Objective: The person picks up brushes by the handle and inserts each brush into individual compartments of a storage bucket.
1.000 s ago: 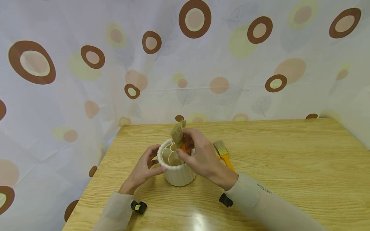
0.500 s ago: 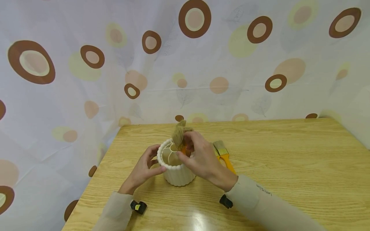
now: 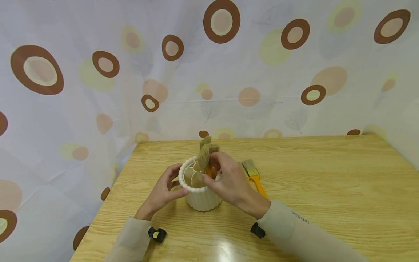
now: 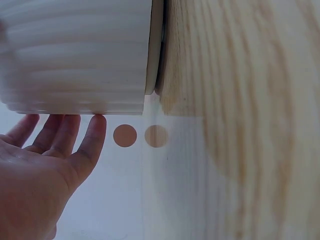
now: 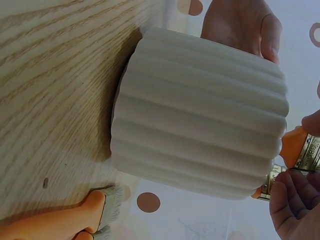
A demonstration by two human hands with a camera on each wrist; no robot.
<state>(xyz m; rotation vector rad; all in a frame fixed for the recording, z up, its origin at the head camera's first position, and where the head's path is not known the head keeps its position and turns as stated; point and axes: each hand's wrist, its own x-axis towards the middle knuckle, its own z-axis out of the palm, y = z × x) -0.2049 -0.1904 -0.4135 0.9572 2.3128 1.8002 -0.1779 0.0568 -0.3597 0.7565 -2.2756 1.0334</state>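
A white ribbed pot [image 3: 203, 200] with a beaded rim and thin looped dividers stands upright on the table. My left hand [image 3: 162, 191] holds its left side, thumb at the near rim and fingers around the far side; in the left wrist view the fingertips [image 4: 99, 121] touch the wall. My right hand [image 3: 229, 182] pinches a paintbrush [image 3: 204, 157] at the pot's right side, bristles up. In the right wrist view, its orange handle [image 5: 293, 146] goes down behind the rim. Two more bristle heads [image 3: 214, 148] rise behind it, their lower parts hidden by the hand.
Right of the pot, partly behind my right forearm, paintbrushes [image 3: 253, 174] with orange handles lie on the wooden table [image 3: 327, 189]. A patterned curtain [image 3: 183, 83] hangs along the table's back and left edges.
My right hand has lowered the paintbrush slightly and shifted it a little to the right. More of the other bristle heads shows behind it. The left hand and the pot have stayed put.
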